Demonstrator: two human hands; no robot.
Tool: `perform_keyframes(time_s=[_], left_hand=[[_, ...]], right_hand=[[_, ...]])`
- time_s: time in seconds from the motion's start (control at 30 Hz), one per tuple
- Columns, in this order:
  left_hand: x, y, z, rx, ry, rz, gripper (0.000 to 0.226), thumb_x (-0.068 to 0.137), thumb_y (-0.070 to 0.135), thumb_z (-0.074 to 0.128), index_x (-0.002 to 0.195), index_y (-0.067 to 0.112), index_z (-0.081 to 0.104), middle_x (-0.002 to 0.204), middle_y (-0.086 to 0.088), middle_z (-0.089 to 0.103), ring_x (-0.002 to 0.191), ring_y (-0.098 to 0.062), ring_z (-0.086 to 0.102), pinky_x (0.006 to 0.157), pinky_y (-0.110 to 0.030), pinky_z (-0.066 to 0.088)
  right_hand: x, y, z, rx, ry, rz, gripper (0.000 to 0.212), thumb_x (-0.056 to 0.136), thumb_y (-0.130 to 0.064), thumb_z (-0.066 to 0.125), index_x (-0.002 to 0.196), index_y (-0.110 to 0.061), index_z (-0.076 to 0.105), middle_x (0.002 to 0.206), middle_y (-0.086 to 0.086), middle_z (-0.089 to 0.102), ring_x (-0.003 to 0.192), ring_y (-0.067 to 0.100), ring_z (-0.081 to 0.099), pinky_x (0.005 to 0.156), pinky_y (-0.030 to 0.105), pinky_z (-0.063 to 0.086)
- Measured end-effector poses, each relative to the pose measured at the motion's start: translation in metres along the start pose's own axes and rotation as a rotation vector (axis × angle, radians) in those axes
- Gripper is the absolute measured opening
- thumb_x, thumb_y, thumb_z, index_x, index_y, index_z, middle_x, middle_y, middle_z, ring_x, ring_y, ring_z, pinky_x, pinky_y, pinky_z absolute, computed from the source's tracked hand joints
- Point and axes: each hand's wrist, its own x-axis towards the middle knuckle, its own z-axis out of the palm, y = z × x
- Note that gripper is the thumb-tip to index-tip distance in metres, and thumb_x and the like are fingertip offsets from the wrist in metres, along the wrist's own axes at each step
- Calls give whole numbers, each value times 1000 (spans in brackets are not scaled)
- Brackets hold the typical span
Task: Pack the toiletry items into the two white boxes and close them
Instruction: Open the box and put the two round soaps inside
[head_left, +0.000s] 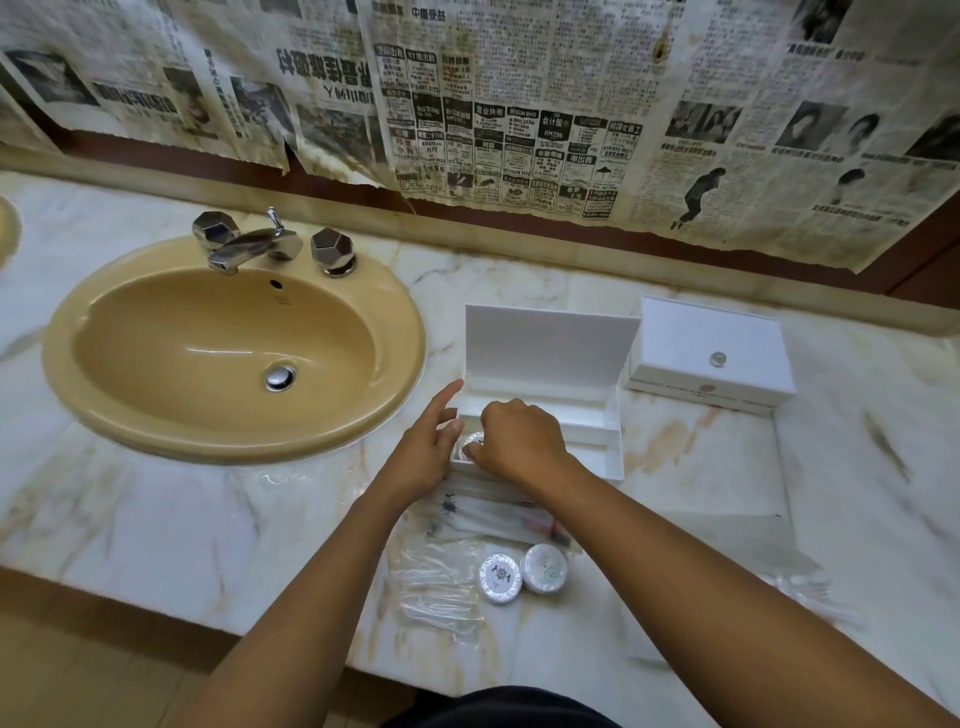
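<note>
Marble bench (156, 519) is carrying a tan sink (228, 348), newspapers (519, 104) covering the wall. Left hand (423, 447) is lying apart-fingered by the open box (550, 358). Right hand (519, 441) is gripping a round soap (470, 442).

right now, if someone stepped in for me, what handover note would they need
Left hand: open, fingers against the left end of the open white box.
Right hand: curled on a small round item, setting it into that box.
Second white box: lid down, to the right.
Left to pack: two round soaps and clear-wrapped packets on the counter in front of the open box. Then close it.
</note>
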Motion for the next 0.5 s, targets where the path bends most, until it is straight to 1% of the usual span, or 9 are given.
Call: perform_keyframes(time_s=[0.17, 0.27, 0.37, 0.5], left_hand=[[-1, 2, 0, -15, -6, -17, 47, 105, 28, 39, 146, 48, 27, 141, -10, 49, 124, 0, 42, 99, -28, 40], [-1, 3, 0, -15, -6, -18, 47, 105, 27, 39, 147, 45, 28, 142, -10, 48, 123, 1, 41, 96, -26, 39], [-2, 3, 0, -12, -11, -20, 48, 105, 26, 38, 148, 43, 28, 143, -9, 48, 124, 3, 39, 93, -22, 35], [-2, 2, -1, -14, -14, -26, 48, 105, 25, 39, 148, 43, 28, 142, -8, 48, 124, 3, 39, 96, -24, 36]], right_hand=[[0, -3, 3, 35, -65, -5, 28, 92, -36, 51, 100, -12, 61, 102, 9, 62, 93, 28, 59, 69, 29, 39], [-2, -3, 2, 47, -65, -10, 29, 93, -37, 51, 104, -12, 61, 104, 9, 62, 96, 28, 59, 70, 30, 39], [-6, 0, 1, 48, -22, -36, 28, 91, -38, 51, 104, -14, 61, 102, 7, 63, 96, 27, 59, 71, 31, 39], [-20, 3, -5, 52, 79, -94, 26, 91, -37, 52, 100, -14, 61, 96, 4, 66, 94, 25, 58, 72, 33, 39]])
